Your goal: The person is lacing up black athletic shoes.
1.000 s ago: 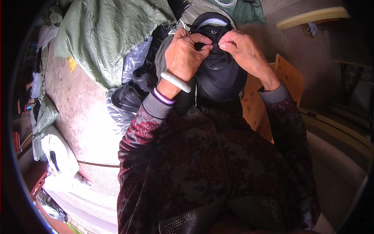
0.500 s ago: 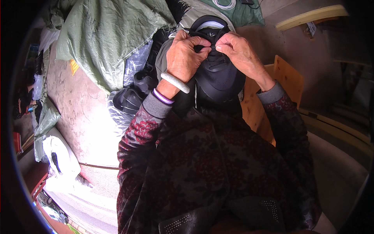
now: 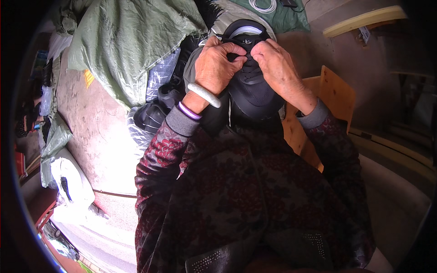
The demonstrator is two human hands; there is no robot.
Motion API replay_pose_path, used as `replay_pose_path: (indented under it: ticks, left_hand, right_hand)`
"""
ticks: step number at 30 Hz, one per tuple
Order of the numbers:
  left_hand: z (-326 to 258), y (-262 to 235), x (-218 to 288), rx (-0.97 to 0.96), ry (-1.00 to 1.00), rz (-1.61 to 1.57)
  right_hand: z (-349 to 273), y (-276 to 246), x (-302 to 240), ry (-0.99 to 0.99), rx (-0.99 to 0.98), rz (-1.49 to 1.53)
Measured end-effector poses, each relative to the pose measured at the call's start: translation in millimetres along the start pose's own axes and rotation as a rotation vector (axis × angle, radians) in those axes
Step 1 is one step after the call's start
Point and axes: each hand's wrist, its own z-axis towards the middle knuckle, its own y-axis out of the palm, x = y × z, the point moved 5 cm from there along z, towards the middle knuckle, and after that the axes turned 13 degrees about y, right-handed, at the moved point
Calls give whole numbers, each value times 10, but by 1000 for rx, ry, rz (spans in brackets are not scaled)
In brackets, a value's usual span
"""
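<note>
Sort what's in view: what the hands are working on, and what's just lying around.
In hand:
- black shoe, its lace area pinched by left hand and right hand

Lying about:
- green tarp
- other black shoes
- white bag
- coiled white cable
- wooden board

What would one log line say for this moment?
left hand: pinching lace on black shoe | right hand: pinching lace too | shoe: on lap | nearby: green tarp

Black matt shoe (image 3: pixel 252 88) of smooth synthetic-looking upper, thin black cloth laces. Pale glossy smooth bangle (image 3: pixel 205 94), stone or plastic, can't tell. Dark red floral velvety cloth sleeves (image 3: pixel 159 159), grey knit cuffs. Green woven plastic tarp (image 3: pixel 123 50), crinkled, slight sheen. Bare plywood board (image 3: pixel 337 93), matt. Rough dull concrete floor (image 3: pixel 91 132).
</note>
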Motion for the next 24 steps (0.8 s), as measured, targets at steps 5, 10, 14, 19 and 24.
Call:
replay_pose_path:
  ticks: [5, 10, 14, 19, 24]
  left_hand:
    - [15, 7, -5, -6, 18, 6]
    - [-26, -72, 35, -31, -8, 4]
    - [-120, -428, 159, 93, 20, 163]
    - [-581, -1241, -670, 186, -77, 164]
    - [-1716, -2455, -1814, 211, -479, 508]
  right_hand:
    - [8, 15, -33, -6, -2, 118]
    - [61, -120, -65, -3, -64, 76]
    - [122, -298, -100, -9, -110, 140]
    - [196, -435, 7, 110, -223, 200]
    - [226, -347, 0, 125, -253, 269]
